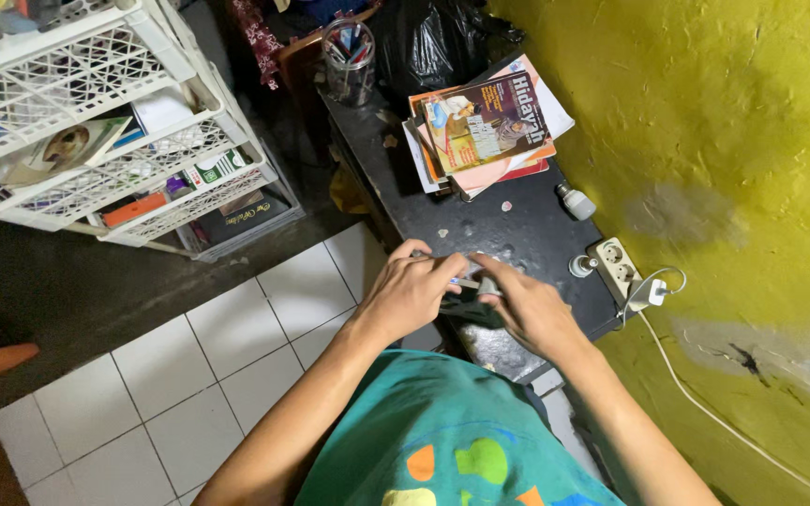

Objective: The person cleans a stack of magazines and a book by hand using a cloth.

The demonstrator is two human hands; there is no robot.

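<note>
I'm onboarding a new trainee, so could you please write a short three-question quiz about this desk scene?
1. True or false: the stack of magazines lies on the dark desk beyond the hands.
2. What is plugged into the white power strip? A) a white adapter B) a lamp C) nothing
3. What do the left hand and the right hand grip together?

Key
1. True.
2. A: a white adapter with a white cable.
3. A small dark item, too hidden by the fingers to identify.
</note>
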